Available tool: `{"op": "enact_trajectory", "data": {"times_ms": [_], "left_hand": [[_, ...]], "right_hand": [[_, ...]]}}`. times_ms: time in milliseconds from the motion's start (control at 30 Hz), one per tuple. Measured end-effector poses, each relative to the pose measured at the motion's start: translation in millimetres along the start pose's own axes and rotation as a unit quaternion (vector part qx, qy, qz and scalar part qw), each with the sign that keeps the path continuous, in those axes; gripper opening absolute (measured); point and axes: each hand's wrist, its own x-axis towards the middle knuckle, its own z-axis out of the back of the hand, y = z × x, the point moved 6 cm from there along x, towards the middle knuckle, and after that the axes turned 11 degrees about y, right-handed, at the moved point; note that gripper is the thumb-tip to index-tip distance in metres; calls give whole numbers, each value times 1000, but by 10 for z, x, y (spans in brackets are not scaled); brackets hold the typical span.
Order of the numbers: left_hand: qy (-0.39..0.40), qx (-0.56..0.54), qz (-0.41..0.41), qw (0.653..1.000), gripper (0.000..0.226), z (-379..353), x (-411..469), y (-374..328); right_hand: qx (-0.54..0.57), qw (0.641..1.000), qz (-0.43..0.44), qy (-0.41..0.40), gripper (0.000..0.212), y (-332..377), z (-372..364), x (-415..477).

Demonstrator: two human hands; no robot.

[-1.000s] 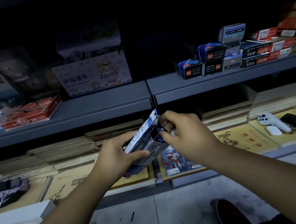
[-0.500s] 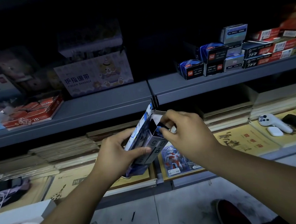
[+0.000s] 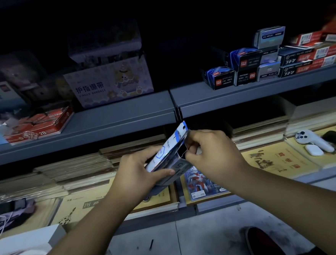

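The small blue and white carton [image 3: 162, 155] is gripped by the left hand [image 3: 136, 175]. The thumb is laid across its lower face and the other fingers are curled behind it. The carton is held tilted in the air, with its hang tab pointing up, just in front of the edge of the grey shelf [image 3: 123, 120] and above the picture book [image 3: 199, 183] that lies on the lower level.

At the open upper end of the carton, the right hand [image 3: 210, 152] is closed in a pinch, and the end flap beside the dark mouth is taken between thumb and fingertips. Whether anything besides the flap is held in this pinch cannot be told, because the fingers hide it.

The step in hand is judged to be the working of this end flap. Whether the flap is being pulled open or tucked in cannot be decided from the view.

For the next move, a steady hold by the left hand is probably needed, so that the thin card is not crushed. A small, exact movement of the right fingertips along the fold line is also called for. Similar dark boxes [image 3: 219, 78] are stacked on the upper shelf to the right, well apart from both hands.
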Motion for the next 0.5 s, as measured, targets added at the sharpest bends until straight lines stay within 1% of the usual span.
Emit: {"op": "enact_trajectory", "data": {"times_ms": [100, 167, 200, 267, 300, 333, 367, 400, 433, 467, 500], "left_hand": [[8, 23, -7, 1000, 53, -23, 9, 29], [17, 21, 3, 1000, 54, -30, 19, 83], [21, 21, 10, 1000, 55, -32, 25, 113], [29, 31, 18, 999, 54, -26, 34, 170], [32, 36, 22, 999, 55, -22, 36, 193], [35, 39, 25, 998, 55, -17, 38, 211], [37, 40, 26, 998, 55, -14, 38, 217], [40, 41, 25, 998, 55, -18, 41, 217], [43, 42, 23, 998, 55, -27, 43, 208], [44, 43, 19, 998, 55, -40, 46, 197], [45, 42, 15, 998, 55, -54, 47, 182]], "right_hand": [[-43, 998, -6, 45, 9, 20, -18, 15], [-33, 998, 3, 51, 15, 0, -1, 16], [-18, 999, 13, 30, 14, -12, 35, 8], [23, 998, 46, -46, 9, -25, 144, -23], [44, 994, 70, -66, 10, -9, 189, -46], [52, 992, 97, -58, 19, 30, 204, -62], [38, 991, 128, -29, 33, 88, 194, -75], [-6, 988, 156, 3, 44, 149, 178, -82], [-68, 981, 180, 22, 50, 192, 157, -80], [-123, 972, 198, 33, 51, 221, 132, -76], [-163, 964, 209, 36, 47, 231, 105, -66]]}}
